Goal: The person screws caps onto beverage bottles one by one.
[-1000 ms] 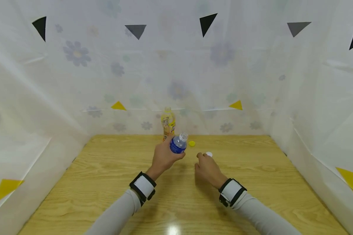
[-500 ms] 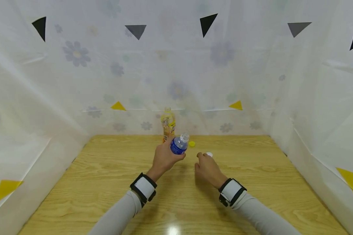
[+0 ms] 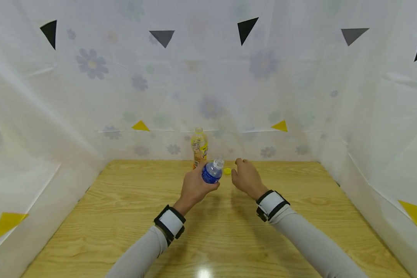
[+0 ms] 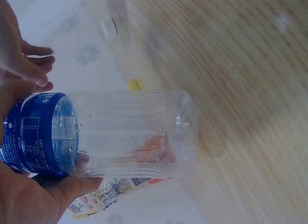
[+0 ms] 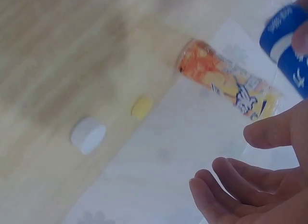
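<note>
Writing on the blue-labelled bottle (image 3: 212,171), clamped in the left hand (image 3: 194,188), is unreadable; right hand (image 3: 246,178) empty, fingers apart.

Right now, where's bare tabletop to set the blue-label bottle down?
Free: the wooden table left of the left hand, and the right side beyond the right hand. Crowded: back centre, where the yellow bottle, yellow cap and blue-label bottle cluster.

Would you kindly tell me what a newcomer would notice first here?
The left hand grips an uncapped blue-labelled bottle above the middle of the wooden table. The right hand hovers beside it, fingers loose. A yellow bottle stands at the back edge, a yellow cap near it.
</note>
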{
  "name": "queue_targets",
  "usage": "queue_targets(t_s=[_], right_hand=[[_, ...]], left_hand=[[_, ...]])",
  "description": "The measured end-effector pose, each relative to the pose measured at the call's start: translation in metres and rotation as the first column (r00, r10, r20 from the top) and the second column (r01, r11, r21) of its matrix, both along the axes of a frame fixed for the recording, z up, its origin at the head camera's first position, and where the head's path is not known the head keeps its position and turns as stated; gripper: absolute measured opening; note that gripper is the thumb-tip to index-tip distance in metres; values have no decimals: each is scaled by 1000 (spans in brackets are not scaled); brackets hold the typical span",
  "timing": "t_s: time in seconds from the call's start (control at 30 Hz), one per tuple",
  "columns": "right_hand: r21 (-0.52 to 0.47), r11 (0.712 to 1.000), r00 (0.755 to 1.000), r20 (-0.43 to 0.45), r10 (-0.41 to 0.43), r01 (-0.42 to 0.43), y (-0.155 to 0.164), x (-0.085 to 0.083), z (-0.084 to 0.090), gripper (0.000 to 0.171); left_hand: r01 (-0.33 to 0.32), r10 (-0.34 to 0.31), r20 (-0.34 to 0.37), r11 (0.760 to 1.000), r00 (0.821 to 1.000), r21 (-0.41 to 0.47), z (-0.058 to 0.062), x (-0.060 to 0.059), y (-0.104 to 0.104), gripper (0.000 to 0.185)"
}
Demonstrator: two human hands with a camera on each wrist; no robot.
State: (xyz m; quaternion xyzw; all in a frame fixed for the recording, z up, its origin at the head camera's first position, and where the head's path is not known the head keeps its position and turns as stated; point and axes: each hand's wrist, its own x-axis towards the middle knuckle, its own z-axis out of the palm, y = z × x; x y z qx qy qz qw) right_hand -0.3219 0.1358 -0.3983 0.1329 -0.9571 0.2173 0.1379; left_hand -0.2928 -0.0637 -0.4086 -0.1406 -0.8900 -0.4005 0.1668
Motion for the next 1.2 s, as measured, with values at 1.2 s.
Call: queue_targets(t_s=[1.2], right_hand=[[155, 985, 948, 298, -114, 70, 29, -37, -47, 29]], left_hand=[[1, -1, 7, 1000, 1000, -17, 2, 3, 0, 69]])
